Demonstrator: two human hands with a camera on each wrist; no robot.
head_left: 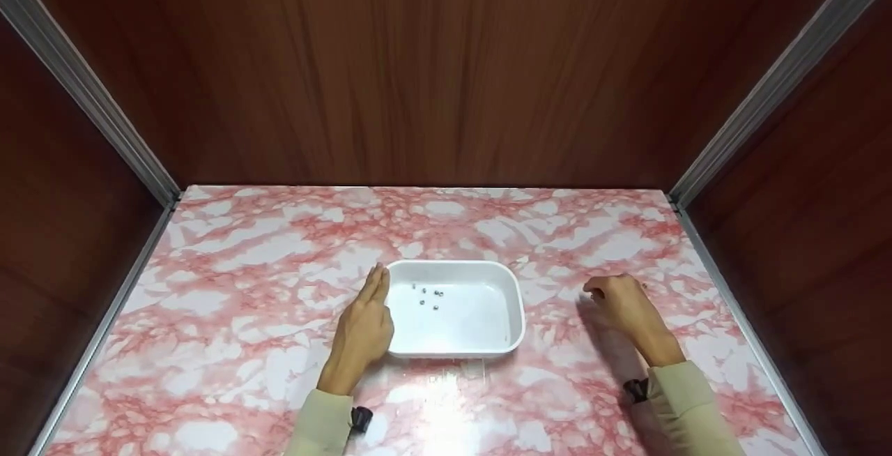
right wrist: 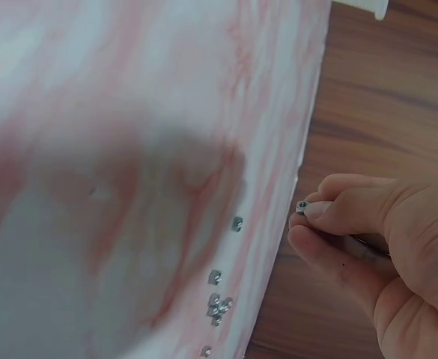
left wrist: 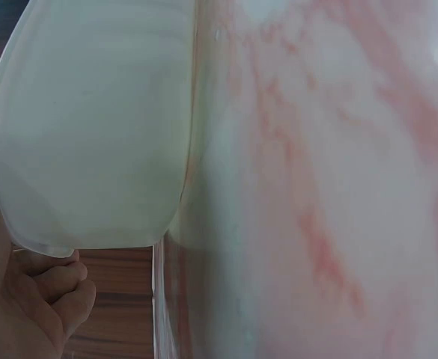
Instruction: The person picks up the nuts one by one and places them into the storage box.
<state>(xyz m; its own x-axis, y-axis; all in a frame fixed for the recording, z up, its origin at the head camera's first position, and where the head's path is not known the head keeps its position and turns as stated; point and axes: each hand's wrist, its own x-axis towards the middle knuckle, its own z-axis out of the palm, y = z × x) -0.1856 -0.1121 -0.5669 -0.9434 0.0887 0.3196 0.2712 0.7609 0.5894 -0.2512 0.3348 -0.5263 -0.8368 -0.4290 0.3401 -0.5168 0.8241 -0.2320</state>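
Observation:
A white rectangular tray (head_left: 481,320) sits on the table with several small silver metal pieces (head_left: 436,293) inside, toward its left half. My left hand (head_left: 364,323) rests along the tray's left wall, its front fingers straight. In the left wrist view, the tray's outer side (left wrist: 106,127) hides part of that hand. To the right of the tray, above the table, my right hand (head_left: 624,306) pinches one small silver piece (right wrist: 301,207) between thumb and fingers. Several loose silver pieces (right wrist: 215,277) lie on the table near the right hand.
The table (head_left: 230,344) has a red and white marbled surface. Dark wood panels (head_left: 418,79) stand behind it and at both sides, with metal rails along the corners (head_left: 90,79).

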